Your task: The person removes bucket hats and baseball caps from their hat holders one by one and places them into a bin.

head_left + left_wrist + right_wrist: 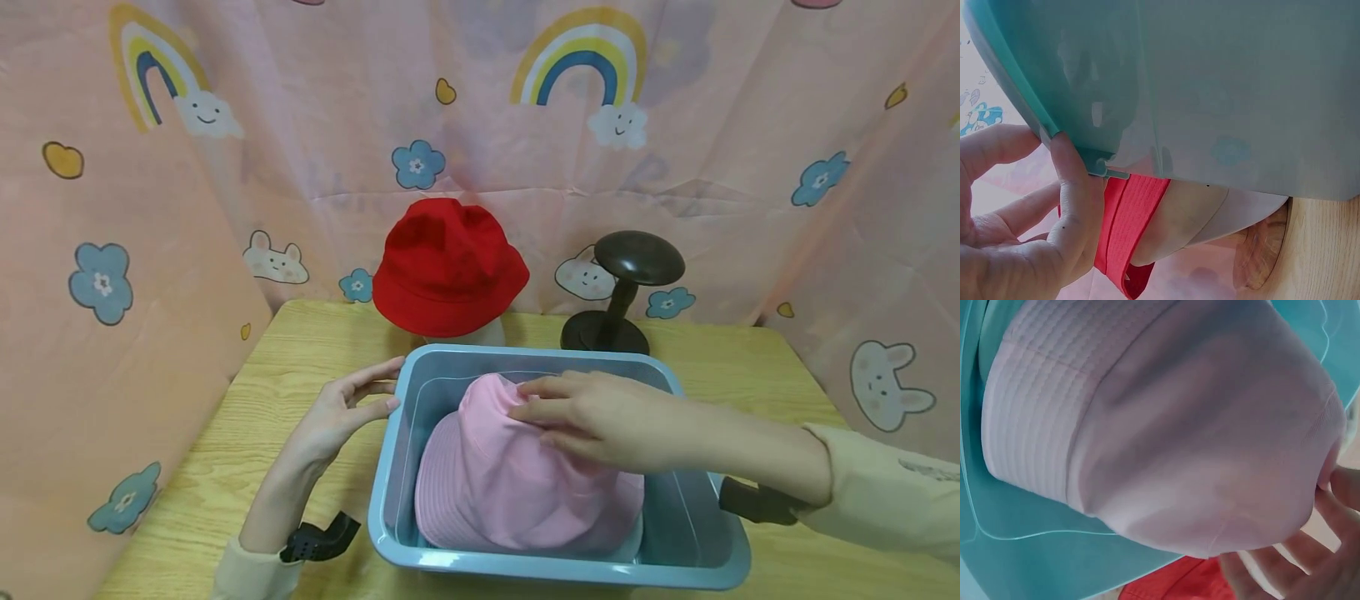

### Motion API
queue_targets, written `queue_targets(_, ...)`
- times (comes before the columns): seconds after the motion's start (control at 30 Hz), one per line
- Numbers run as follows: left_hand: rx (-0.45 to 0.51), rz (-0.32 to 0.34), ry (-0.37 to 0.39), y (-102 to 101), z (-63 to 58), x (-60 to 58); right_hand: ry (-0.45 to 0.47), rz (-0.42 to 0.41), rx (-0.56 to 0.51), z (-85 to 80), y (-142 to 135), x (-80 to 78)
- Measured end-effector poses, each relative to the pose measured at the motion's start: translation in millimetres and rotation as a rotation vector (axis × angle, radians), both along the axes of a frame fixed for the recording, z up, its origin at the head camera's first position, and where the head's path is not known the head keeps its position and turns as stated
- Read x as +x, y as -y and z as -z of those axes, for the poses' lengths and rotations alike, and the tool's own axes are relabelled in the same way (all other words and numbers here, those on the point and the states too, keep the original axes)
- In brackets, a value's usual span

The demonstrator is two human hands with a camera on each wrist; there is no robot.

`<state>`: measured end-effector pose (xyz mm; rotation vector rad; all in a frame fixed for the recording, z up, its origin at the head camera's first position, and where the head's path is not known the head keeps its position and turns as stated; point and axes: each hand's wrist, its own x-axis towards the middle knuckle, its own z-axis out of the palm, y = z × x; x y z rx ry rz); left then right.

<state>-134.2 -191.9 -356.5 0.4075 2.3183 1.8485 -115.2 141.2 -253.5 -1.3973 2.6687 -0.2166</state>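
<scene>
A pink bucket hat with a stitched brim sits inside a blue plastic basin in the head view. My right hand pinches the top of the hat's crown; in the right wrist view, thumb and forefinger meet at a fold of the pink cloth. At the basin's left side, my left hand grips the rim. The left wrist view shows thumb and forefinger on either side of that rim. Part of something pale under the hat is mostly hidden.
Behind the basin, a red bucket hat sits on a pale stand, largely covered. To its right stands a dark brown hat stand with a rounded top. Everything rests on a wooden table, with a patterned pink curtain behind.
</scene>
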Motion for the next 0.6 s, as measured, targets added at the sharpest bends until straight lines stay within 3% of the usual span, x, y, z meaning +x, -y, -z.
queue_targets(0.1,0.002,0.001,-0.003,1,0.4,0.2,0.049,0.004,0.071,2.4,1,0.4)
queue_targets(0.27,0.005,0.002,0.002,1,1.3,0.1,0.204,0.061,0.181,9.8,2,1.3)
queue_targets(0.6,0.001,-0.002,0.011,0,0.1,0.3,0.299,0.093,0.204,27.3,9,0.5)
